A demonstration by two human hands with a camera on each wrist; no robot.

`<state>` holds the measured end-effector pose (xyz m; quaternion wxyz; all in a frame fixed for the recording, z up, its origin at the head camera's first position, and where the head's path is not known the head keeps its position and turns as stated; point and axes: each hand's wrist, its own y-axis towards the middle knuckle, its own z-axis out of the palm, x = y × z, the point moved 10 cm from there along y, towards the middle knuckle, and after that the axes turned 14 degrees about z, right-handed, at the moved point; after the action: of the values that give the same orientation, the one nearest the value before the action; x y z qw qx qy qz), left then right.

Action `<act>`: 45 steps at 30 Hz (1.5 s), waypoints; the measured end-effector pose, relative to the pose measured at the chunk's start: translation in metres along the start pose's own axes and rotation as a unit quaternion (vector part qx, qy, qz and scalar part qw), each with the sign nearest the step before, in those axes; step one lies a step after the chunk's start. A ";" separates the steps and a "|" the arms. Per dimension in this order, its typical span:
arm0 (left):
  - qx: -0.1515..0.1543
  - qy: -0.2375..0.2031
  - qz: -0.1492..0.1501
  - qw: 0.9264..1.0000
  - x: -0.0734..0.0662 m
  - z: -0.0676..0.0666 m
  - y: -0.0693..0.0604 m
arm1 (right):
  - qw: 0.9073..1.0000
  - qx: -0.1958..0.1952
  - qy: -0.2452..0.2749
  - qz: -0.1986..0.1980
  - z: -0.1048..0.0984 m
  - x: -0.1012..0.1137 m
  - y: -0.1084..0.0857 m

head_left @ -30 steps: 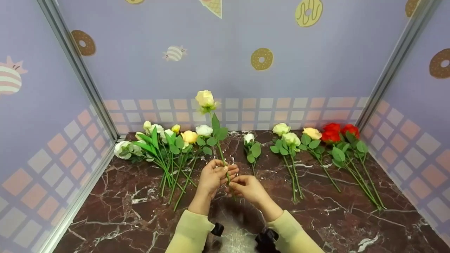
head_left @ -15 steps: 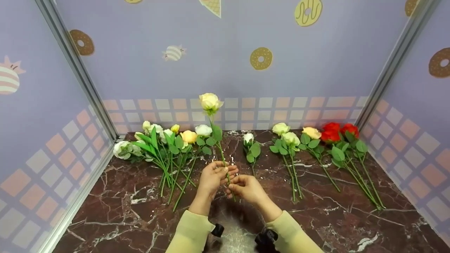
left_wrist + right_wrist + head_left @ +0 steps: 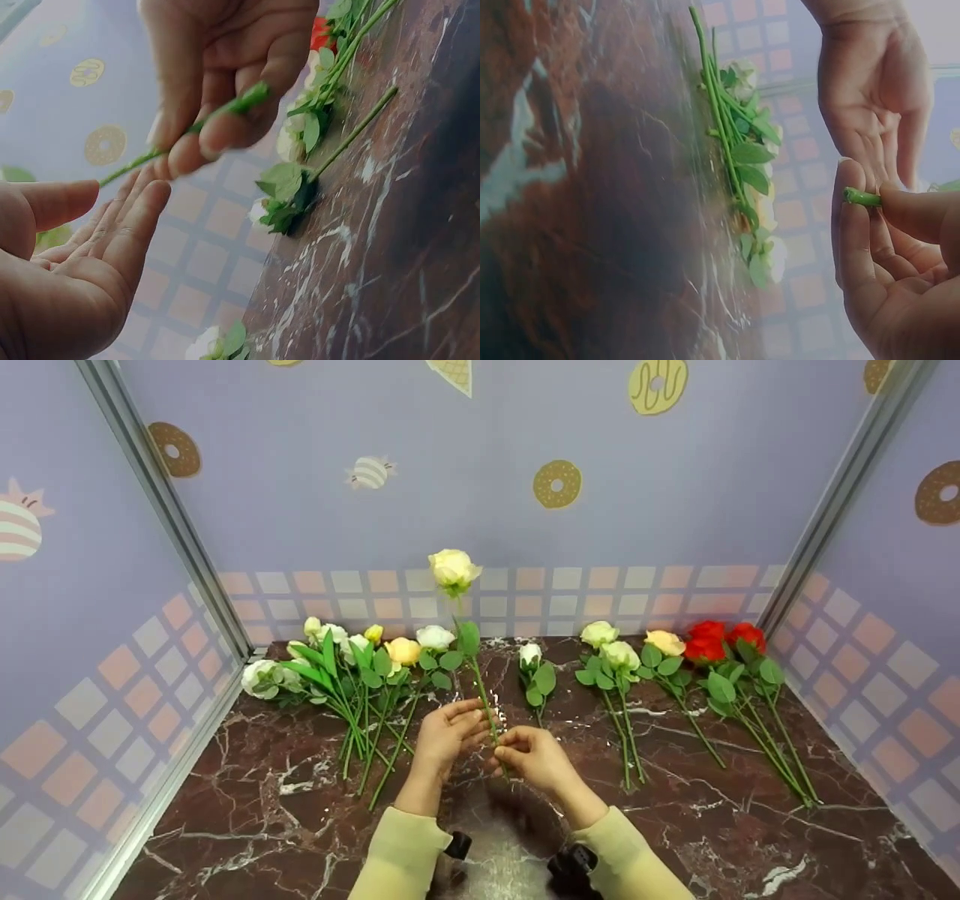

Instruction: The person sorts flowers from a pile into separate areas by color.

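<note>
A cream rose [image 3: 454, 570] on a long green stem stands nearly upright above the table, leaning slightly left. My right hand [image 3: 536, 757] pinches its lower stem between thumb and fingers; the cut stem end [image 3: 862, 196] pokes out in the right wrist view. My left hand [image 3: 442, 739] is beside the stem, fingers extended and spread behind it, with the thumb apart from them. The left wrist view has the left thumb close to the stem; whether it touches is unclear. Just beyond the hands lies a white rosebud [image 3: 530, 655].
At the left lies a bunch of white and yellow flowers [image 3: 330, 660] with a peach rose [image 3: 403, 651]. To the right are pale green roses [image 3: 621, 658], another peach rose [image 3: 666, 643] and red roses [image 3: 706, 643]. Patterned walls enclose the dark marbled table [image 3: 300, 840].
The rose head has turned and shifted a little to the right. My left hand's fingers have drawn slightly left, away from the right hand, which still pinches the stem.
</note>
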<state>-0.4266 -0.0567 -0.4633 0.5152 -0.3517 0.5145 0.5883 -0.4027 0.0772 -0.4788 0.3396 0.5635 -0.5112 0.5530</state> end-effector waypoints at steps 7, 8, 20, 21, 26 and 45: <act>-0.047 0.015 0.014 0.999 -0.011 -0.028 0.006 | 1.000 -0.027 -0.007 -0.005 -0.020 0.006 0.001; -0.058 0.017 0.014 0.998 -0.011 -0.034 0.007 | 0.999 -0.032 -0.008 -0.005 -0.024 0.007 0.001; -0.192 0.160 0.038 0.968 -0.025 -0.121 0.007 | 0.996 -0.089 -0.029 -0.007 -0.070 0.013 -0.001; -0.204 0.180 0.039 0.962 -0.027 -0.130 0.006 | 0.995 -0.093 -0.034 -0.005 -0.074 0.013 -0.001; -0.223 0.286 0.010 0.932 -0.033 -0.160 -0.005 | 0.994 -0.104 -0.044 -0.008 -0.093 0.016 -0.004; -0.062 0.468 -0.122 0.873 0.002 -0.157 -0.007 | 0.985 -0.160 -0.041 0.042 -0.183 -0.003 -0.019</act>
<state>-0.4381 -0.2089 -0.5023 0.2590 -0.6771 0.6106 0.3187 -0.4344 0.2560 -0.4495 0.3809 0.5022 -0.6293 0.4546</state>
